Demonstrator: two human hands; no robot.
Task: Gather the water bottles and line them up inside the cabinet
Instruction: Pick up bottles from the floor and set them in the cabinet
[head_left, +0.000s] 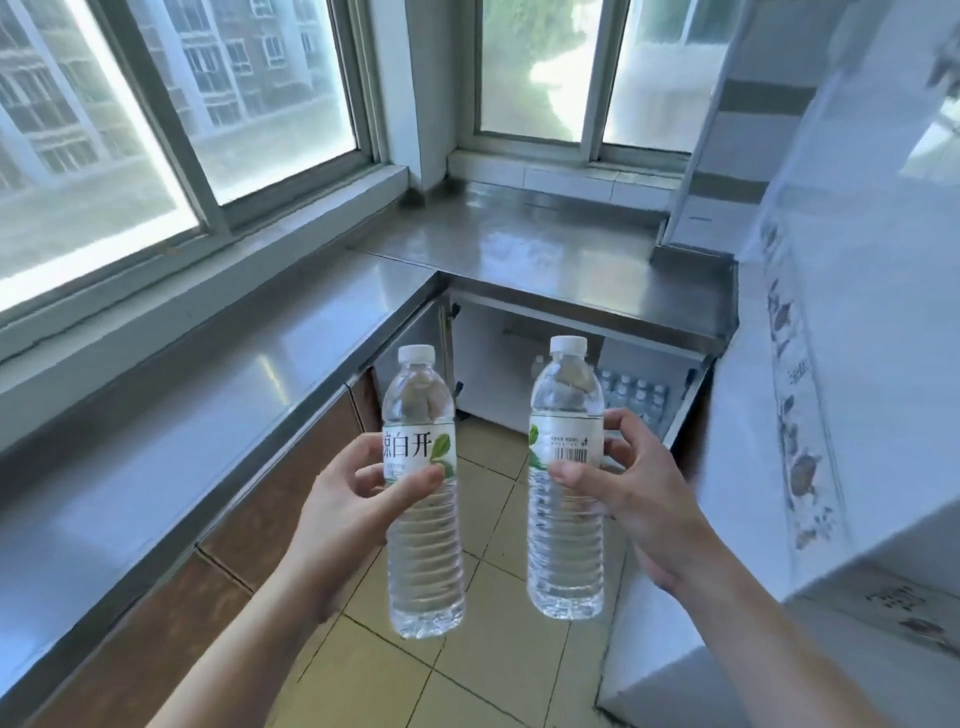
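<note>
I hold two clear water bottles upright in front of me, both with white caps and white labels with a green leaf. My left hand (353, 493) grips the left bottle (423, 540) at its label. My right hand (634, 488) grips the right bottle (566, 519) at its barcode label. Beyond them, under the steel counter, the open cabinet (493, 364) shows a white interior. Several bottles (636, 395) stand in rows inside it, at its right side.
A steel counter (545, 249) runs along the windows and turns the corner above the cabinet. Brown cabinet fronts (270, 499) line the left. A white appliance with fish stickers (810, 415) stands at the right. The floor is yellowish tile (467, 670).
</note>
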